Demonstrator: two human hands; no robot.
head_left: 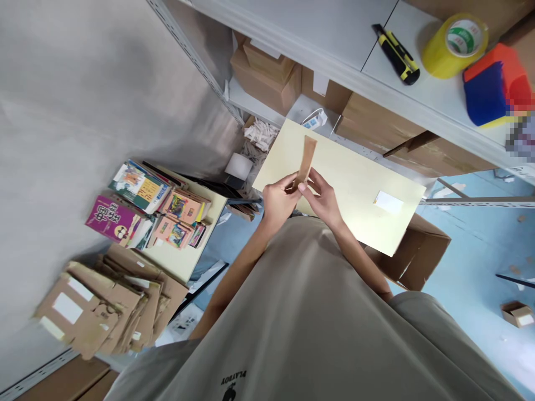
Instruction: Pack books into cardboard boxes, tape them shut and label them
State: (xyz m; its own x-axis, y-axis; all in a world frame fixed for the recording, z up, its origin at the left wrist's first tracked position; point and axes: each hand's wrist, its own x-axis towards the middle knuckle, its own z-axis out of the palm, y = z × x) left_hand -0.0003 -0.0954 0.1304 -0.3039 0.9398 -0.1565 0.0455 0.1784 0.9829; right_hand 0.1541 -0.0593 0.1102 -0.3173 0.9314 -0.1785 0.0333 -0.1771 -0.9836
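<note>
Clearly, both hands are on one brown strip point(308, 155) in the centre of the frame, above the pale tabletop point(349, 181): my left hand point(278, 201) closes round its lower end, and my right hand point(321, 197) pinches it there with thumb and fingers. One white card point(388, 201) lies on the tabletop. At upper right I count one cutter point(396, 54) and one roll of yellow tape point(437, 54) on the shelf point(334, 25). White scraps point(262, 133) fill a container at upper centre; an open carton point(428, 250) stands right of centre. My shirt point(301, 312) reads PLAYBOY; large Chinese characters mark a purple book point(111, 220) at left.
</note>
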